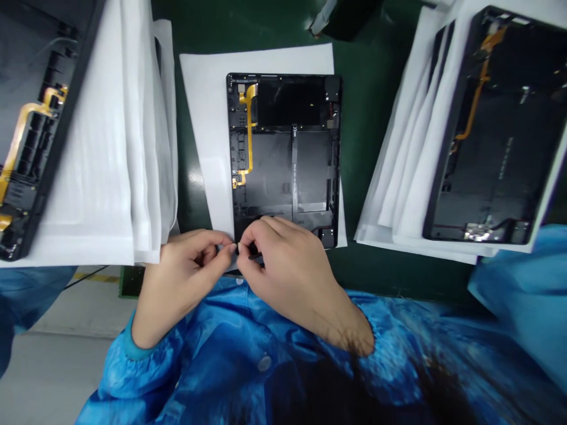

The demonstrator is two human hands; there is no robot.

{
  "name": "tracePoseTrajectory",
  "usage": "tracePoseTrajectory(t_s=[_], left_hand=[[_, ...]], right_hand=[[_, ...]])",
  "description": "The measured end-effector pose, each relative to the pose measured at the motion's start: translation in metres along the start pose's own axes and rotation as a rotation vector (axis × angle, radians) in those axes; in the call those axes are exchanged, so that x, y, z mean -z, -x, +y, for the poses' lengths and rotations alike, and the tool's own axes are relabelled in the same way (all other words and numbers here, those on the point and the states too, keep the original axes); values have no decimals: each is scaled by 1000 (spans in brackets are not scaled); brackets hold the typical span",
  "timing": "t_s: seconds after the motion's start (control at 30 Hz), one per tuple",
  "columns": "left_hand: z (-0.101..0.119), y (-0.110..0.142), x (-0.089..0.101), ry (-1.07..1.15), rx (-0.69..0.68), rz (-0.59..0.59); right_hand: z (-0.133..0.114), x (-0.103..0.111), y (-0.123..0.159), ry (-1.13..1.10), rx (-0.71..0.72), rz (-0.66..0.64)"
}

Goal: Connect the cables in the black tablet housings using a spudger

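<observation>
In front of me a black tablet housing [270,165] lies with its inside facing up, an orange flex cable [250,136] running down its left side. Under it is a sheet of white foam [204,112]. Both my hands meet at the housing's lower left corner. My left hand [181,274] pinches thumb and forefinger together just off that corner. My right hand [287,271] also pinches there, its fingers covering part of the lower edge. Whatever sits between the fingertips is too small to make out.
At left, a stack of white foam sheets [106,147] carries another black housing [39,112]. To the right, a similar foam stack [398,177] has a housing [491,130] on top. A dark object [349,18] stands at the back of the green table [212,23]. Blue sleeves show at both sides.
</observation>
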State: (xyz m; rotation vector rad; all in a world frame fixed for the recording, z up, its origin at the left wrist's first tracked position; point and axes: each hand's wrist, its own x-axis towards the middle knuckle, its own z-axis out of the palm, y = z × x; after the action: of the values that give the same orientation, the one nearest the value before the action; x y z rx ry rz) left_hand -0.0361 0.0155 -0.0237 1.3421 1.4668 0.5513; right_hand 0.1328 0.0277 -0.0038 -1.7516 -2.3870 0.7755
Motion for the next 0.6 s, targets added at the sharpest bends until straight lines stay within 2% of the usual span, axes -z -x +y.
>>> tracePoseTrajectory(t_s=[0.23, 0.6], left_hand=[[5, 0, 1, 66, 206, -26], [23, -4, 3, 49, 328, -14]], right_hand=[[4, -2, 4, -21, 38, 34], [11, -8, 5, -29, 109, 97]])
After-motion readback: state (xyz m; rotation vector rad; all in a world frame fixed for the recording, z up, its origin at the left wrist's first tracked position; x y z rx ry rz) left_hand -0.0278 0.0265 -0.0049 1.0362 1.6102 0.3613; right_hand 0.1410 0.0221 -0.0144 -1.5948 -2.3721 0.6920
